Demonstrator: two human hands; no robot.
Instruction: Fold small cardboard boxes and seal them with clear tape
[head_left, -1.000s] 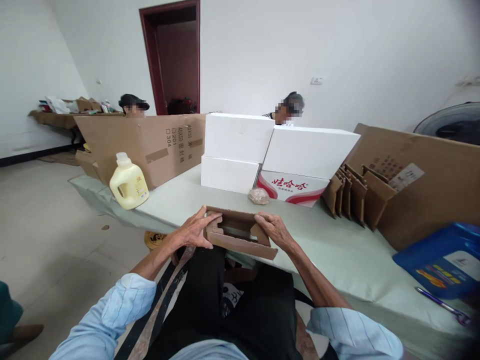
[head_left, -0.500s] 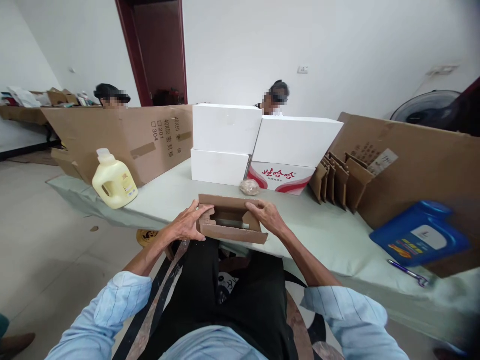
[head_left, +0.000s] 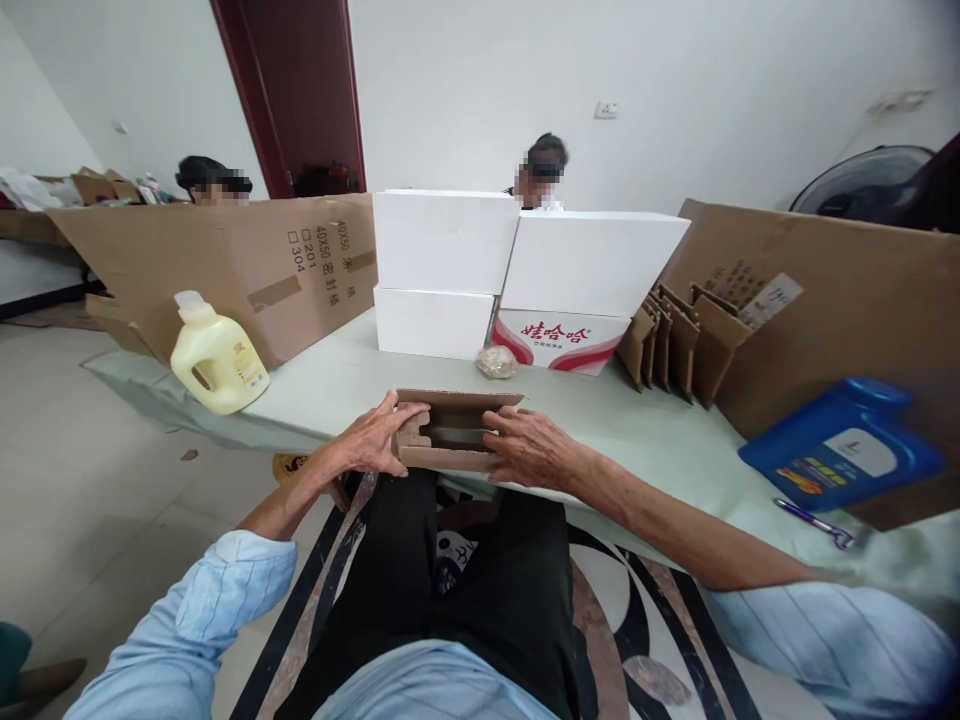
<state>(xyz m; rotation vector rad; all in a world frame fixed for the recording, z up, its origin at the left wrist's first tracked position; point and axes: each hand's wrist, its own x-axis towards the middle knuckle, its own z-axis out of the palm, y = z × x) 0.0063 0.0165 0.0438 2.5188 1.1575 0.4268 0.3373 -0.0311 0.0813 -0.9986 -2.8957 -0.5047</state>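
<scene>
A small brown cardboard box (head_left: 450, 457) lies at the table's near edge, its long side open towards me. My left hand (head_left: 375, 437) grips its left end, thumb over the top edge and fingers along the outside. Over the right end lies my right hand (head_left: 529, 447), fingers bent around that end and its flap; the hand hides this end. Just beyond the box sits a small clear-wrapped bundle (head_left: 498, 362), its contents unclear.
White boxes (head_left: 442, 245) stand stacked behind, with a red-and-white printed carton (head_left: 559, 342). Folded cardboard pieces (head_left: 679, 345), a blue jug (head_left: 840, 450) and a pen (head_left: 814, 522) are right. A yellow jug (head_left: 217, 355) stands left. Two people sit beyond large cardboard panels.
My right hand has shifted from pinching the right flap to wrapping around the right end, its forearm swinging outward to the right. My left hand keeps its hold. The view has tilted slightly.
</scene>
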